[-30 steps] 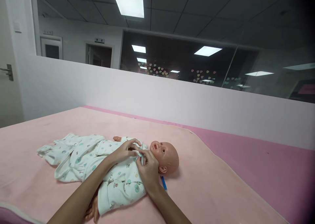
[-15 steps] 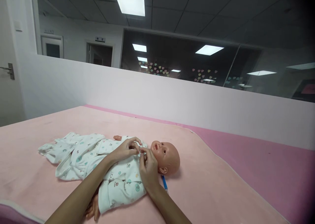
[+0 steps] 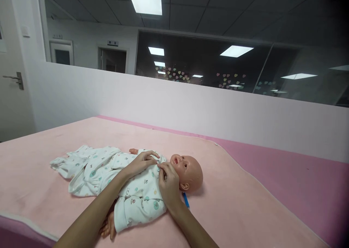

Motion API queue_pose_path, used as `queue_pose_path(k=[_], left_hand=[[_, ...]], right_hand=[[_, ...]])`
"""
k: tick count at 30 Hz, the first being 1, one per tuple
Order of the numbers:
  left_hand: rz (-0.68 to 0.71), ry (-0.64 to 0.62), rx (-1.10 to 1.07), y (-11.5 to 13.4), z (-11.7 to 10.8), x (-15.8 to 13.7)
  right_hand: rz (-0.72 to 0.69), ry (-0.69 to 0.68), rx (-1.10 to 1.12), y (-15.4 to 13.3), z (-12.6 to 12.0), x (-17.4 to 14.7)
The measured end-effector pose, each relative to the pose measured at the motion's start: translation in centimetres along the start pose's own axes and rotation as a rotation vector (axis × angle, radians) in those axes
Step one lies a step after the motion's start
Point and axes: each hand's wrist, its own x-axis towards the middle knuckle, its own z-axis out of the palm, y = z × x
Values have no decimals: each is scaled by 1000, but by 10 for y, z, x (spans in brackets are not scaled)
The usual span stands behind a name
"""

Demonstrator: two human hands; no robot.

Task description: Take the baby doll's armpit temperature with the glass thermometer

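Big pink blanket [image 3: 245,204] covers the table, doll [image 3: 152,182] lying on its back mid-left, head to the right. Its white onesie [image 3: 136,200] has little printed animals, no readable writing anywhere. Left hand [image 3: 141,162] rests curled on the chest; right hand [image 3: 169,184] pinches the collar. Blue pen [image 3: 186,200] pokes out by the head.
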Motion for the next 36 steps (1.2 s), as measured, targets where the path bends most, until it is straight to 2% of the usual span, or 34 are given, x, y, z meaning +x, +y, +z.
queue_pose_path(k=[3,6,9,11,15,19,22,27,31,36], left_hand=[[8,64,-6,-6,-1,3],[5,160,-207,-9,-3,8],[-26,242,-365,-9,-9,7],[-10,180,-278,-6,-14,3],[22,-32,80,-1,-29,-14],[-23,-23,265,-4,-47,-28],[-33,-29,301,-10,-55,-30],[-8,-40,286,-11,-56,-29],[11,-118,267,-6,-56,-30],[12,-83,316,-7,-57,-32]], right_hand=[[-21,-52,-95,-1,0,1],[-20,-88,-224,-3,-1,1],[-32,-65,-265,-3,-1,1],[-55,-38,-299,-2,-1,0],[-88,-42,-490,-2,-1,-3],[-105,-85,-622,-8,-4,2],[-167,-153,-624,-15,-1,13],[-258,-249,-595,-17,11,25],[-294,-226,-488,-9,12,21],[-283,-191,-372,-6,7,15]])
